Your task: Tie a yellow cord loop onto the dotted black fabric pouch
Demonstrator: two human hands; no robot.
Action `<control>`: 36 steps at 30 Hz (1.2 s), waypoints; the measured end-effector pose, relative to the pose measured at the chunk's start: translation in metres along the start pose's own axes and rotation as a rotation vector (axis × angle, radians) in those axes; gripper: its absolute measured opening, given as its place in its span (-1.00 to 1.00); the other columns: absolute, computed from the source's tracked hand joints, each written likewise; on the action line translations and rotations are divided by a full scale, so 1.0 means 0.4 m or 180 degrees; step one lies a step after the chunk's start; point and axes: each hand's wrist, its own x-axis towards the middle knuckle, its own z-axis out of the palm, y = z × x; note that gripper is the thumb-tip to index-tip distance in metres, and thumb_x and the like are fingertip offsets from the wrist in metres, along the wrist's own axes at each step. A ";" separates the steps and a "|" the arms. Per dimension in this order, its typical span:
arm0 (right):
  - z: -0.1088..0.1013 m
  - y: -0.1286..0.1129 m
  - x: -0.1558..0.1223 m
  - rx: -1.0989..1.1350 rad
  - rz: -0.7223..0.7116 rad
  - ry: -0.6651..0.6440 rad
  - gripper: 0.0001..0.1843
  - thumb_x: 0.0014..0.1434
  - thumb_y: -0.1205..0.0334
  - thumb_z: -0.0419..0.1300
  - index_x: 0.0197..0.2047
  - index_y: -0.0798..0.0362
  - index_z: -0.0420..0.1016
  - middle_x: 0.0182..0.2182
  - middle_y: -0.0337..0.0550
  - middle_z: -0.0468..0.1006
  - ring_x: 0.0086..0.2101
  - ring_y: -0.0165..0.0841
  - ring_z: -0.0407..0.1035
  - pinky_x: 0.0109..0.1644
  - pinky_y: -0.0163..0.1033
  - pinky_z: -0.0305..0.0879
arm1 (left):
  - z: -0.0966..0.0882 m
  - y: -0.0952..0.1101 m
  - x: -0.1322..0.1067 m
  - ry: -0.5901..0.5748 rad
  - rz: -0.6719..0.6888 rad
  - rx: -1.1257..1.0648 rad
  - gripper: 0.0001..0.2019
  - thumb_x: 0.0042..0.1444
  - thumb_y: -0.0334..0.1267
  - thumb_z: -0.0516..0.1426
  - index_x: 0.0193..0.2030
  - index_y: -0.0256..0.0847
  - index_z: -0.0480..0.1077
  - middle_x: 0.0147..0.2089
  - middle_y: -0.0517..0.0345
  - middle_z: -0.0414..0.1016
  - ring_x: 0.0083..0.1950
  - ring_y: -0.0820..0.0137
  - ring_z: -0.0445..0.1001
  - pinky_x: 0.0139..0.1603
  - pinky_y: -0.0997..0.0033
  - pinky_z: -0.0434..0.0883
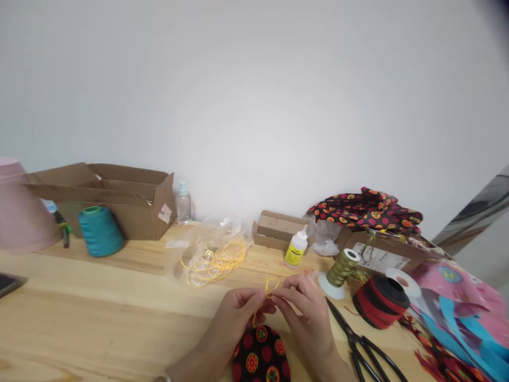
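Both hands meet near the front of the table, pinching a thin yellow cord point(272, 281) that stands up in a small loop between the fingertips. My left hand point(242, 313) is closed on the cord, with a strand running down below its fingers. From the right, my right hand point(304, 307) pinches the cord near the loop. Under the hands lies a rounded black fabric pouch point(262, 355) with red, orange and green round patterns; its lower part is cut off by the frame. The yellow strand hangs toward its top edge. Whether it joins the pouch is hidden by the fingers.
Black scissors point(358, 339) lie right of my right hand, near a red-and-black spool point(380, 301) and an olive thread cone point(342, 268). Behind are a glue bottle point(296, 248), yellow cord in a plastic bag point(214, 254), a teal thread cone point(100, 232) and a cardboard box point(135, 212).
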 end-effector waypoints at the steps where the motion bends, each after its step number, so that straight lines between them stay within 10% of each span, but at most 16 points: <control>1: 0.001 -0.001 0.000 0.0061 0.0018 -0.0016 -0.85 0.06 0.38 0.09 -0.38 0.01 0.48 -0.49 -0.18 0.33 -0.45 -0.39 0.22 -0.42 -0.26 0.16 | 0.001 0.002 -0.001 -0.0055 0.0004 0.0085 -0.68 -0.12 -0.05 0.14 -0.37 -0.30 0.49 -0.47 0.07 0.49 -0.36 0.38 0.37 -0.39 0.51 0.21; 30: 0.005 0.019 -0.006 0.0608 0.0379 -0.0227 -0.84 0.03 0.34 0.15 -0.34 -0.12 0.50 -0.29 -0.19 0.34 -0.34 -0.37 0.22 -0.32 -0.23 0.19 | 0.004 0.016 -0.008 -0.0452 0.0528 0.1128 -0.71 0.05 -0.15 0.00 -0.41 -0.29 0.45 -0.49 0.13 0.39 -0.41 0.42 0.30 -0.37 0.48 0.23; 36: -0.015 0.017 0.006 0.0635 0.0289 -0.0557 -0.81 0.03 0.34 0.15 -0.31 -0.14 0.50 -0.26 -0.20 0.34 -0.31 -0.37 0.20 -0.28 -0.24 0.19 | 0.001 0.011 -0.013 -0.0301 0.0633 0.1588 -0.71 0.06 -0.17 -0.03 -0.57 -0.27 0.33 -0.63 0.30 0.13 -0.55 0.52 0.09 -0.51 0.54 0.08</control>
